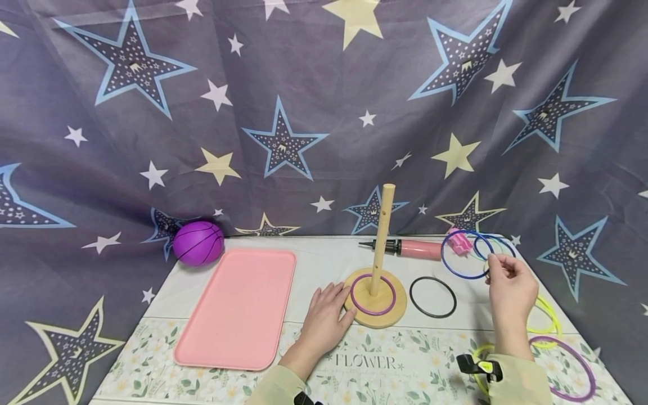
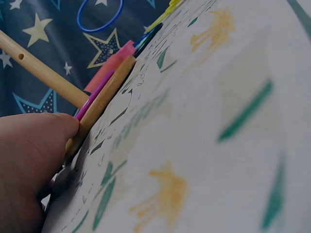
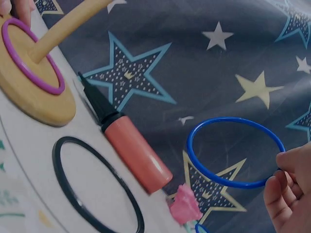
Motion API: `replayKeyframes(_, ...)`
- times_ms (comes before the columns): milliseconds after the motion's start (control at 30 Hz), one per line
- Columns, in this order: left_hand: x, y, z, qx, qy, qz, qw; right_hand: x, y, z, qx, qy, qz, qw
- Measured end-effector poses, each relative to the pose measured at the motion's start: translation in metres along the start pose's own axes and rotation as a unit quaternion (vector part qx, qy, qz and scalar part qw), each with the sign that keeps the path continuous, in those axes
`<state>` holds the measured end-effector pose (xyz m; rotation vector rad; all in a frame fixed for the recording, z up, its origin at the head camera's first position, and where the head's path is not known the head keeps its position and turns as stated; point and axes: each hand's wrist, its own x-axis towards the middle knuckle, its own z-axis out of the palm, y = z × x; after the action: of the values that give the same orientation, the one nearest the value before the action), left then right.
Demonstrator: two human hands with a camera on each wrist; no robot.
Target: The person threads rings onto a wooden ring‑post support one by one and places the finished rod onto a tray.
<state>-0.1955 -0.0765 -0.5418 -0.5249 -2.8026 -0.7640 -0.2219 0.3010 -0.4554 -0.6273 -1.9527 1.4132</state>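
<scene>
My right hand (image 1: 512,287) pinches a blue ring (image 3: 236,119) by its edge between thumb and fingers, holding it up above the table's right side. My left hand (image 1: 326,318) lies with fingers extended at the left edge of a round wooden base (image 1: 400,306), fingertips touching its rim. From that base rises a wooden peg (image 1: 383,236), leaning slightly in the head view. Around the foot of the peg a purple ring (image 1: 352,297) rests on the base. Just right of the base, a black ring (image 1: 455,298) lies flat on the table.
A pink tray (image 1: 238,309) lies left, with a purple ball (image 1: 199,243) behind it. A red hand pump (image 1: 420,249) and a pink object (image 1: 459,242) are at the back right. Yellow rings (image 1: 557,326) and another purple ring (image 1: 589,371) lie by my right forearm.
</scene>
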Motion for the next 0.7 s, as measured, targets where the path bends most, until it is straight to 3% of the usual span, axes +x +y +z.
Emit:
replayKeyframes(167, 0.000, 0.000, -0.001, 0.003, 0.000, -0.001, 1.0000, -0.004, -0.012, 0.001, 0.020, -0.006, -0.018, 1.000)
replayKeyframes(367, 0.000, 0.000, -0.001, 0.005, 0.000, -0.003, 1.0000, -0.011, -0.029, 0.005, 0.070, -0.019, -0.009, 0.997)
replayKeyframes(600, -0.001, 0.000, 0.000, 0.002, 0.000, -0.001, 1.0000, -0.023, -0.047, 0.003, 0.189, -0.038, 0.026, 0.981)
replayKeyframes(700, -0.001, 0.000, 0.000, 0.002, 0.000, -0.002, 1.0000, -0.027, -0.055, 0.002, 0.215, -0.047, 0.024, 0.975)
